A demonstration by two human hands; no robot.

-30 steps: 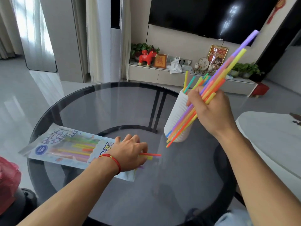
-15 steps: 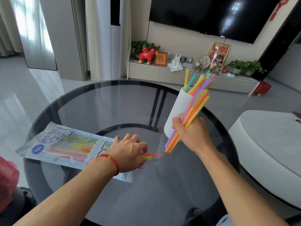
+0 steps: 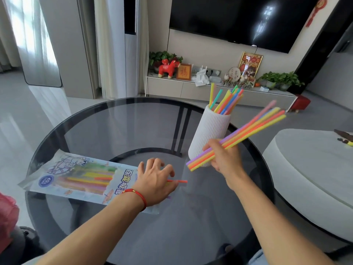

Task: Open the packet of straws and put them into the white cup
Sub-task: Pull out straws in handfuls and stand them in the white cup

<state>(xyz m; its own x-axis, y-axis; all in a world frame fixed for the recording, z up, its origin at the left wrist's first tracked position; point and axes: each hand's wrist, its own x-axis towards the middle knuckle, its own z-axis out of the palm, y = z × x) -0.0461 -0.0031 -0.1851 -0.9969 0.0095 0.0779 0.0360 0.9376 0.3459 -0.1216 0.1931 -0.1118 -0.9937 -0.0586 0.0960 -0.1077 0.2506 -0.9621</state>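
Observation:
The straw packet lies flat on the round glass table, with coloured straws still inside. My left hand rests on the packet's open right end, fingers curled over it, and a red straw pokes out past them. The white ribbed cup stands upright right of centre and holds several straws. My right hand grips a bundle of coloured straws in front of the cup, tilted up to the right.
A pale round seat stands close to the table's right side. A red bag sits at the lower left edge. A low TV cabinet with ornaments runs along the far wall.
My right hand first dropped with the bundle to the front of the cup, then swung it from steep to a flatter tilt pointing right. My left hand stayed on the packet.

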